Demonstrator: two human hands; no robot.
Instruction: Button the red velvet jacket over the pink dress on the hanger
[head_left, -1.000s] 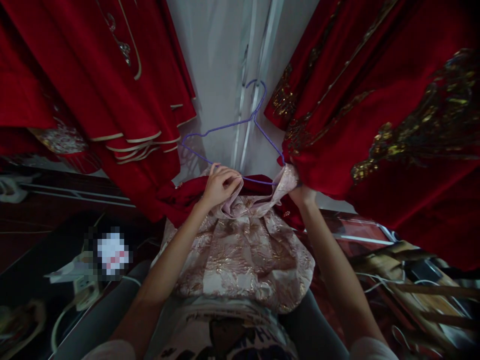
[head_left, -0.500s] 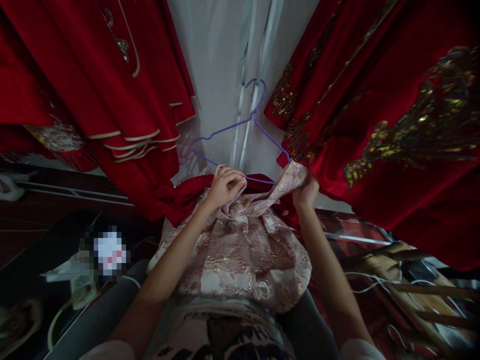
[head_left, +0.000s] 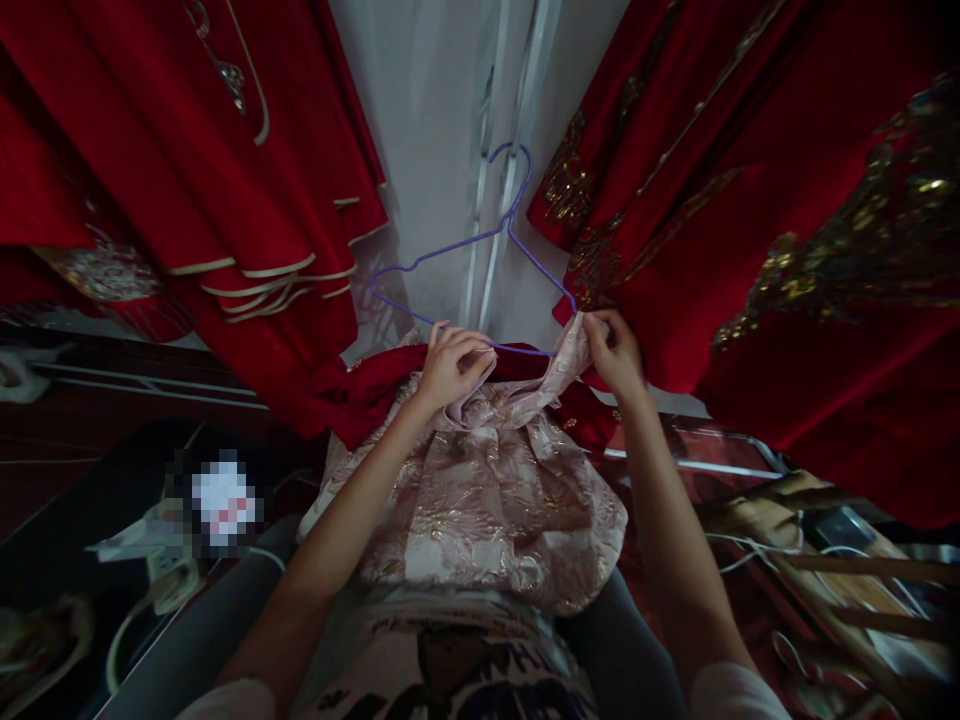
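Observation:
A thin purple wire hanger (head_left: 480, 240) hangs in front of a pale wall, its hook up. My left hand (head_left: 448, 366) is closed round the hanger's bottom bar and a bunched edge of a pink and gold brocade garment (head_left: 487, 500). My right hand (head_left: 616, 354) pinches the garment's other edge at the hanger's right end. The garment drapes down over my lap. A dark red cloth (head_left: 375, 385) lies behind it under the hanger.
Red embroidered garments hang at the left (head_left: 187, 160) and right (head_left: 750, 220), close on both sides. A dark surface at the lower left holds a power strip (head_left: 169, 575) and cables. Wooden pieces and wires (head_left: 825, 580) lie at the lower right.
My right hand has come out from behind the red garment and risen to the hanger's right end with the brocade edge. The left hand has stayed on the bar.

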